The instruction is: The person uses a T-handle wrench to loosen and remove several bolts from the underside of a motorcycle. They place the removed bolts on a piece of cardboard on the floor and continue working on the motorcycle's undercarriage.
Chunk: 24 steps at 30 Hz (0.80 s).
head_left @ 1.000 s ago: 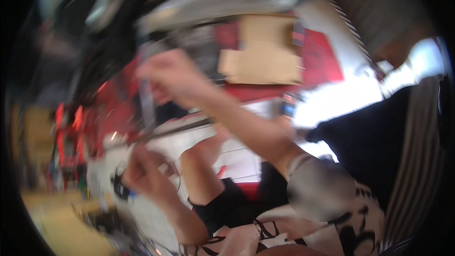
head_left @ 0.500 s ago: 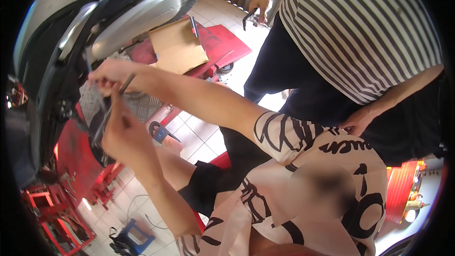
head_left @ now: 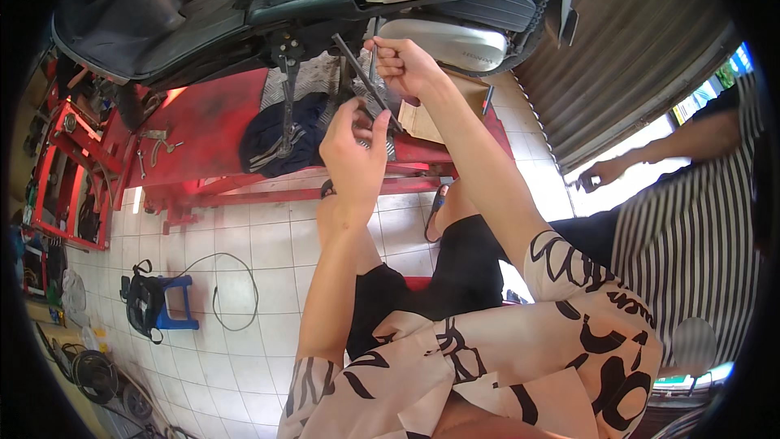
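A scooter (head_left: pixel 309 8) fills the far side, above a red lift platform (head_left: pixel 207 110). My right hand (head_left: pixel 410 71) is closed around a thin metal rod (head_left: pixel 374 55) that stands nearly upright beside the scooter's silver side cover (head_left: pixel 447 43). A longer dark bar (head_left: pixel 355 59) slants down to the right between my hands. My left hand (head_left: pixel 355 146), fingers curled and thumb raised, is at the lower part of this bar and seems to grip it. The exact contact is partly hidden. Behind my left hand a dark cloth (head_left: pixel 280 134) lies bunched on the platform.
An open cardboard box (head_left: pixel 421 120) lies right of my hands. Pliers (head_left: pixel 166 145) and a spanner (head_left: pixel 141 164) lie on the platform at left. A blue stool (head_left: pixel 179 305) with a black bag (head_left: pixel 145 301) stands on the tiles. Another person in a striped shirt (head_left: pixel 691 236) stands at right.
My view has swung, so scooter and platform now lie across the top. My hands have moved apart; the right one is higher on the thin rod. The other person sits further right in view.
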Each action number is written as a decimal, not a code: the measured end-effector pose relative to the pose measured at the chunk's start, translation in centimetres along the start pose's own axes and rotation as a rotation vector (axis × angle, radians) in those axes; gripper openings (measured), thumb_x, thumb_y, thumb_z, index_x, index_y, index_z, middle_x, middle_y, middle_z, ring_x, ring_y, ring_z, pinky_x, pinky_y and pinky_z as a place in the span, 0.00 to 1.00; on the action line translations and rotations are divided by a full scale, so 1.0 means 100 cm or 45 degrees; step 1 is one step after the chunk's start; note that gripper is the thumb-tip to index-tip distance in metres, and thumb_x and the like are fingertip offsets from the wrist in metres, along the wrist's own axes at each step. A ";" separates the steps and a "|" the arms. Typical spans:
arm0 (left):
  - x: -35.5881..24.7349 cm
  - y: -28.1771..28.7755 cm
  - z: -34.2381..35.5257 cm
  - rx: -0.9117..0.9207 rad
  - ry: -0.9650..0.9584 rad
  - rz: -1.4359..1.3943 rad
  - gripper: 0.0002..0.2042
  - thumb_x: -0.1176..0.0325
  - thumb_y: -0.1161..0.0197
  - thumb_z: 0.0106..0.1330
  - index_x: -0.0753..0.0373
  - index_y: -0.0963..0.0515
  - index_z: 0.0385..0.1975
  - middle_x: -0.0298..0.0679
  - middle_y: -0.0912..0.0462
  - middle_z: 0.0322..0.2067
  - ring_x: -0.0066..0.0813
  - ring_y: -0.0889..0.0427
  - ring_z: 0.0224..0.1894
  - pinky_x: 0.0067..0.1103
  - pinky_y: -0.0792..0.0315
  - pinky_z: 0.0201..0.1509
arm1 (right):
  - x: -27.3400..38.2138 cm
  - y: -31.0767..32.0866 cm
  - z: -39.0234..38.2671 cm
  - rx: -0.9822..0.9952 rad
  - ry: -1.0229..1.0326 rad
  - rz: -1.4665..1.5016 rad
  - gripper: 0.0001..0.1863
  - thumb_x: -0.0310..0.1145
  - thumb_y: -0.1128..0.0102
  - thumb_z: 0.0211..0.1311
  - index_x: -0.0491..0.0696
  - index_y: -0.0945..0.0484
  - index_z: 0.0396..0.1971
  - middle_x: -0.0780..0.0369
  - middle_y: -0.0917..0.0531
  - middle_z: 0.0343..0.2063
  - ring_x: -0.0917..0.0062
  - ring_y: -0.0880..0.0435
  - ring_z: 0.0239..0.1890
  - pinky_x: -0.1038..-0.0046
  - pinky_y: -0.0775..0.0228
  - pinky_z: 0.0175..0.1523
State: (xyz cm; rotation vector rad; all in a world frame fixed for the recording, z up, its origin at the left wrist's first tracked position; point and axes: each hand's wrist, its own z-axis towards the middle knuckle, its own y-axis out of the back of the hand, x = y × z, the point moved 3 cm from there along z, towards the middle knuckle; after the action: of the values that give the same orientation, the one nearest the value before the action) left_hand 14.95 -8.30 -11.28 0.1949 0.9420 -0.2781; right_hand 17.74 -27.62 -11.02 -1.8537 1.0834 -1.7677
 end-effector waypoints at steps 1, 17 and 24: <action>-0.002 0.000 0.001 -0.019 -0.024 0.037 0.12 0.68 0.31 0.59 0.67 0.23 0.38 0.34 0.24 0.20 0.19 0.28 0.18 0.17 0.35 0.22 | -0.002 -0.004 -0.002 -0.007 -0.008 -0.004 0.08 0.30 0.54 0.70 0.40 0.29 0.36 0.76 0.42 0.14 0.91 0.50 0.13 0.85 0.58 0.18; -0.070 0.013 -0.027 0.472 -0.161 0.460 0.13 0.82 0.40 0.54 0.62 0.17 0.38 0.36 0.28 0.18 0.22 0.35 0.14 0.22 0.39 0.20 | -0.018 -0.018 -0.049 0.267 0.159 0.002 0.10 0.34 0.50 0.69 0.43 0.27 0.30 0.72 0.35 0.14 0.89 0.44 0.13 0.84 0.54 0.17; -0.074 0.046 -0.050 0.354 0.615 -0.146 0.15 0.70 0.42 0.68 0.72 0.25 0.50 0.35 0.23 0.19 0.18 0.23 0.18 0.12 0.35 0.20 | -0.031 -0.050 -0.097 0.246 0.167 -0.008 0.13 0.34 0.54 0.71 0.44 0.29 0.28 0.72 0.35 0.11 0.91 0.42 0.11 0.86 0.54 0.16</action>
State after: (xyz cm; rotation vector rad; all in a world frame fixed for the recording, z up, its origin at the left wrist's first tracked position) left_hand 8.44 -1.43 -7.91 0.4793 1.3948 -0.4816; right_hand 10.06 -19.78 -8.05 -1.6483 0.9161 -1.9460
